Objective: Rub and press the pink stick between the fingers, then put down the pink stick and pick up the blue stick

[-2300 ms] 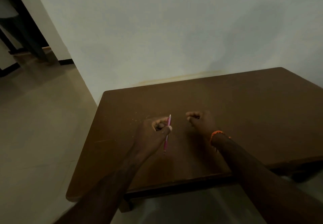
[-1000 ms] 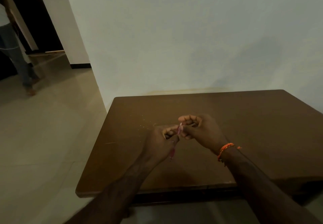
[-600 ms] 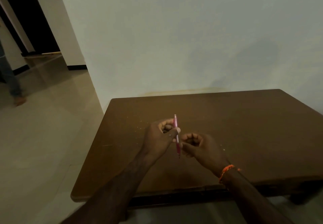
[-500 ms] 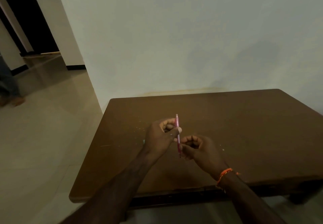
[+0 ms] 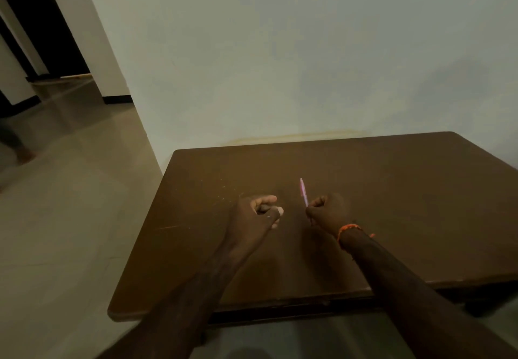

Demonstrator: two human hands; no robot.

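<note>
Two bare forearms reached over the near edge of a brown table, where the right hand, an orange thread band at its wrist, pinched a pink pen upright in curled fingers, while the left hand hovered just beside it, fingers curled on nothing. Bare tabletop ran from the hands to the far edge at the pale wall, with open floor to the left. Half a second earlier the left hand had held the pen.
</note>
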